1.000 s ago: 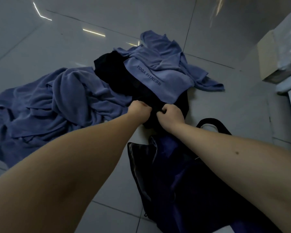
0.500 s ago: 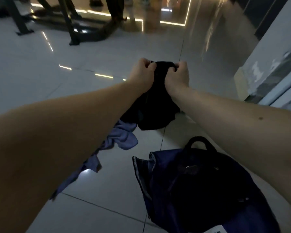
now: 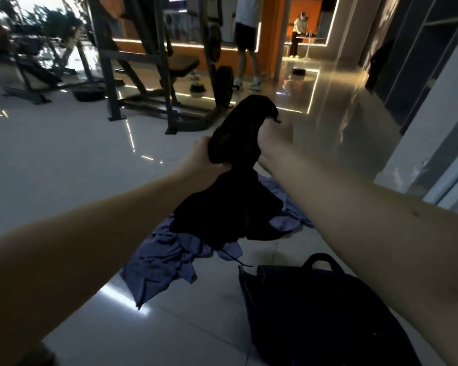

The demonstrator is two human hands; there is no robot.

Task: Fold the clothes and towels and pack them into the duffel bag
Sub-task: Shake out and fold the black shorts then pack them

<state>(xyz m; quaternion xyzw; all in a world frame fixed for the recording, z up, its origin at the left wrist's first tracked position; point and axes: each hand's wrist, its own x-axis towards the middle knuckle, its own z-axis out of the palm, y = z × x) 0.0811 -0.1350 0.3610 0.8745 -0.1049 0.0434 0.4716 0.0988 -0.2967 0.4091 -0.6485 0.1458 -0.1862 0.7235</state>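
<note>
Now, from the head camera, both arms reach forward and hold a black garment (image 3: pixel 230 207) in the air above the tiled floor (image 3: pixel 64 159), probably so it hangs loose and shows its shape before folding. The left hand (image 3: pixel 204 161) grips a bunched part low down, fingers curled round the cloth. The right hand (image 3: pixel 274 136) is higher, and the garment's top end drapes over it. Its fingertips are buried in dark fabric, so it seems to pinch an edge there, though that is hard to see. Below the hanging hem, crumpled blue towels (image 3: pixel 167 260) lie unfolded on the floor. The dark duffel bag (image 3: pixel 302 313) sits just beside them, close to the person and handy for packing. Beyond stand a weight machine (image 3: pixel 154 62) and a bystander (image 3: pixel 246 35).
</note>
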